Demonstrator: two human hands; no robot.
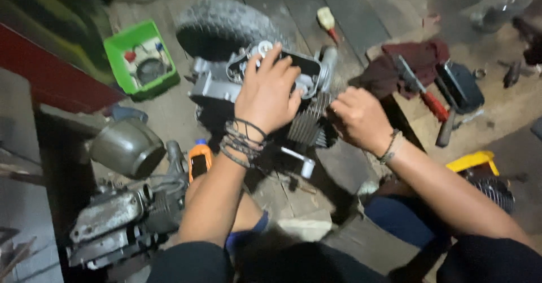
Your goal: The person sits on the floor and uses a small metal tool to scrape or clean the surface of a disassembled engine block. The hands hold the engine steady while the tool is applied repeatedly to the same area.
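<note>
Grey finned engine point(307, 126) at frame centre, propped vs tyre point(220, 26): left hand point(270, 94) splayed flat on its top, gripping nothing, right hand point(358, 118) curled at fins, contents can't tell — risk: unit rolls off tyre, pinching fingers.

Matt finned metal engine point(307, 126); rough rubber tyre point(223, 26)

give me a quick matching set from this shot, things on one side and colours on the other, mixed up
Things:
1. tray
2. cloth
3. engine fins
4. screwdriver handle

Colours:
a. red
b. green
c. dark maroon
d. grey metal

Pairs: 1-b, 2-c, 3-d, 4-a

The left hand rests on the engine top; the right hand is at the fins.
</note>
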